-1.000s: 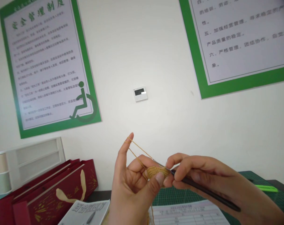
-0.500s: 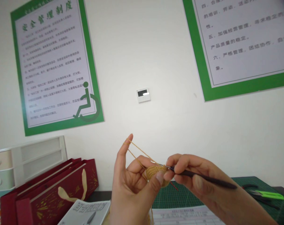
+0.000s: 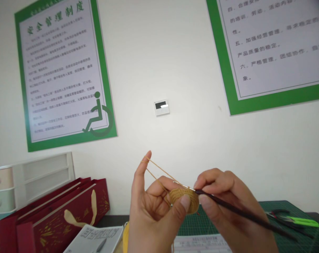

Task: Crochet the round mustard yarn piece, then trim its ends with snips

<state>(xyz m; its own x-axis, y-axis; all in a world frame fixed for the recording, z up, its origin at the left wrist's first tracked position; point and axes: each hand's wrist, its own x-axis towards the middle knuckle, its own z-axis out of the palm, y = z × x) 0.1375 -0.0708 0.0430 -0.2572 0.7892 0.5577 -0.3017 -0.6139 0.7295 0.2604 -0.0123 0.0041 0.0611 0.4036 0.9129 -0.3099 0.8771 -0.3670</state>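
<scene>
A small tan crocheted piece is pinched between the thumb and fingers of my left hand. Tan yarn loops over the raised left index finger and runs down to the piece. My right hand grips a crochet hook with a dark handle. The hook's thin metal shaft lies along the piece's top edge, its tip pointing left near the yarn. A bit of red shows just behind the piece.
Below lies a green cutting mat with a printed sheet and green-handled pliers. To the left are red gift bags, a booklet and stacked drawers. Posters hang on the wall.
Both hands and the crocheted piece have shifted slightly right. The right hand has turned, the hook's handle now slopes more steeply down, and more of the metal shaft shows.
</scene>
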